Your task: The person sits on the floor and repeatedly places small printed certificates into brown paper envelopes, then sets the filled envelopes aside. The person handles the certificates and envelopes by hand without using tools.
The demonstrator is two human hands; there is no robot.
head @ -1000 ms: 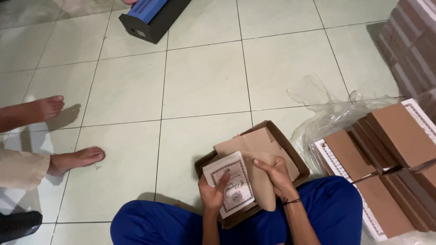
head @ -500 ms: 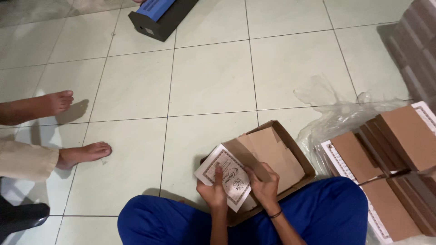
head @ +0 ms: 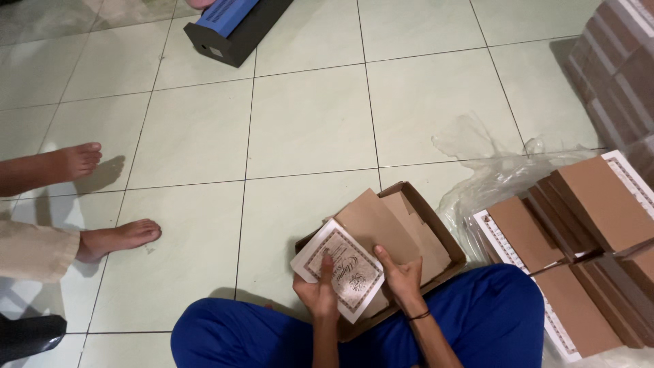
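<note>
Printed card (head: 338,268), white with an ornate brown border and a dark emblem in its middle, sits tilted over the near left corner of the open cardboard box (head: 446,235) on the floor (head: 306,123), just ahead of our crossed legs in blue trousers (head: 497,320).

Going from largest to smallest, we see the pale green tiled floor filling most of the view. At the right stand stacks of brown booklets (head: 593,197) with white patterned edges, some leaning, partly wrapped in clear plastic (head: 490,177). At the top lies a black and blue device (head: 228,24). At the left are another person's bare feet (head: 116,238).

The shallow brown box holds folded brown paper sheets (head: 381,221), which lie under and behind the card.

Our left hand (head: 319,294) has its grip closed on the card's near edge, thumb lying on the printed face and fingers hidden beneath. Our right hand (head: 402,279) rests loosely open just beside the card's right edge, fingertips on the brown paper; we cannot tell whether it pinches anything. A dark band circles the right wrist.
</note>
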